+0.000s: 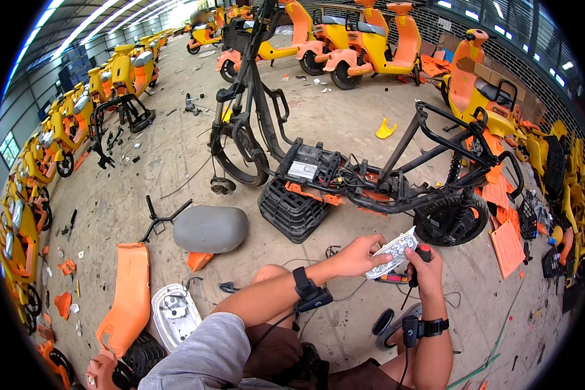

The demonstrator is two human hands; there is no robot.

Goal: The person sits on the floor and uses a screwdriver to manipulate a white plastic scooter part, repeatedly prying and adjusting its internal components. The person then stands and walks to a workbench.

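Note:
My left hand pinches a flat, elongated lamp-like part, pale-rimmed with a silvery, bumpy face. It is tilted in front of the stripped black scooter frame. In my right hand is a screwdriver with a red and black handle, its thin shaft pointing down. The right thumb also presses on the near end of the silvery part. Just below that part, a small red and dark object lies on the floor; its kind is unclear.
A grey scooter seat, a long orange panel and a white oval tray holding small parts lie to the left. Beneath the frame sits a black crate. Yellow-orange scooters stand behind; loose panels pile up at right.

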